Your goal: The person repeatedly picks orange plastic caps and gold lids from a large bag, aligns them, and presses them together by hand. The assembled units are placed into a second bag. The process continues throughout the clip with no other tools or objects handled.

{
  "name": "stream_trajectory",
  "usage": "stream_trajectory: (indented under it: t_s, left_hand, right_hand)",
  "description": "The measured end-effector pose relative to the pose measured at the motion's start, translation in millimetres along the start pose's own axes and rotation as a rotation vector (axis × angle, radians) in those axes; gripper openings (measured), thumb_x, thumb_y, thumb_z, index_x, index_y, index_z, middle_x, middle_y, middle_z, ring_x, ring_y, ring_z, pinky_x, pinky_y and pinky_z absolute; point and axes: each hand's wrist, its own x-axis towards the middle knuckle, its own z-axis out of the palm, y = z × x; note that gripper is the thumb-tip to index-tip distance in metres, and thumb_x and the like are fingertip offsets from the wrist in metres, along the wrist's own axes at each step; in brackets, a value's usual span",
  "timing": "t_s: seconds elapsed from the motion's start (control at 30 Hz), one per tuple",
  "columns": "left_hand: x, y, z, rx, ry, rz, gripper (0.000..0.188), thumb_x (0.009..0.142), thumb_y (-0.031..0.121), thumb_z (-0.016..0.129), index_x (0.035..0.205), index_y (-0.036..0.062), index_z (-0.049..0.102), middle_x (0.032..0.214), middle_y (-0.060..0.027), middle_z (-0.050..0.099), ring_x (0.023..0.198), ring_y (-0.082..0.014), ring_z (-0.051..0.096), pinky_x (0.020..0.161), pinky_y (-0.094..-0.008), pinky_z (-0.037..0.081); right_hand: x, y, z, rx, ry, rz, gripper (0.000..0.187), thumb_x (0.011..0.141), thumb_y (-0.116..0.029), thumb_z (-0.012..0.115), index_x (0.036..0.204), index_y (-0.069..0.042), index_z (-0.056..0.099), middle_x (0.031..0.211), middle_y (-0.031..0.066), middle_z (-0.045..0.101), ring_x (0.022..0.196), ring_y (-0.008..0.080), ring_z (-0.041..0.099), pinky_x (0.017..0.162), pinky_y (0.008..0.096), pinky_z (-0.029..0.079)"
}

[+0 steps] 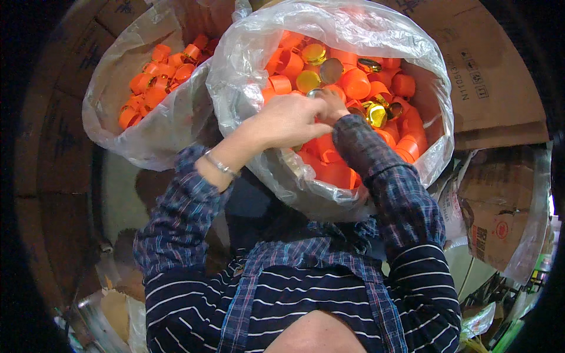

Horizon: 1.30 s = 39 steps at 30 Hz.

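Orange caps (355, 83): heaped loose in the upper middle of the frame at various angles, mixed with gold round pieces (376, 115) and a dull grey disc (331, 70).
Large plastic bag (241, 76): translucent, creased, wide-mouthed; contains the heap.
Left hand (292, 120): over the heap, back of the hand upward, fingers bent toward the right hand. From where I stand the fingertips are hidden; I cannot tell what it grips.
Right hand (333, 106): just beside the left and partly covered by it, above the caps. Whether its grip is wide or narrow, I cannot tell.
Silver-rimmed round piece (315, 93): just beyond the fingers; held or lying, I cannot tell.
Smaller plastic bag (176, 126): upper left of the frame, beside the large one, with further orange caps inside.
Bracelet (220, 165): silver-coloured, at the left wrist.
Sleeves (388, 176): blue plaid, on both forearms.
Cardboard (488, 65): brown, upper right of the frame.
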Motion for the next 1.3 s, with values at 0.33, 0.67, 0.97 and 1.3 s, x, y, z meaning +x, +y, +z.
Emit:
stream_trajectory:
  t_s: [0.33,0.67,0.97,1.3]
  left_hand:
    - [119.4,-0.2,112.0,0.727,-0.609,0.219,0.032,0.087,0.02,0.06,0.113,0.0084,0.074,0.115,-0.0128,0.072,0.104,-0.0328,0.069,0.082,-0.0445,0.057]
    - [70.6,5.3,42.7,-0.746,0.044,0.223,0.033,0.089,0.004,0.059,0.121,-0.0017,0.063,0.111,-0.0171,0.071,0.105,-0.0259,0.068,0.091,-0.0347,0.053]
    - [-28.9,52.7,107.7,-1.064,0.076,0.217,0.046,0.091,0.009,0.07,0.134,0.0055,0.053,0.127,-0.0055,0.062,0.116,-0.0165,0.059,0.098,-0.034,0.051]
    - [-32.1,53.6,111.6,-1.397,0.07,0.195,0.05,0.087,0.015,0.075,0.131,0.0055,0.055,0.126,-0.0074,0.062,0.116,-0.0191,0.06,0.097,-0.0338,0.051]
  right_hand:
    - [-115.5,62.3,-144.9,0.985,0.541,0.374,0.03,0.089,-0.012,0.068,0.114,0.004,0.06,0.103,0.0117,0.069,0.096,0.0175,0.066,0.083,0.0311,0.052]
    - [-230.2,-34.0,-162.5,1.887,0.946,0.413,0.036,0.104,-0.019,0.049,0.135,0.001,0.053,0.128,0.0103,0.061,0.117,0.0186,0.06,0.101,0.0325,0.047]
    - [-204.3,-114.2,-164.2,1.634,1.092,0.422,0.029,0.108,-0.021,0.046,0.128,-0.002,0.056,0.12,0.0087,0.061,0.108,0.016,0.06,0.097,0.0288,0.049]
    - [-215.4,-145.0,-164.4,0.792,1.088,0.346,0.05,0.103,-0.026,0.044,0.141,0.006,0.046,0.144,0.0212,0.049,0.135,0.0285,0.047,0.115,0.04,0.033]
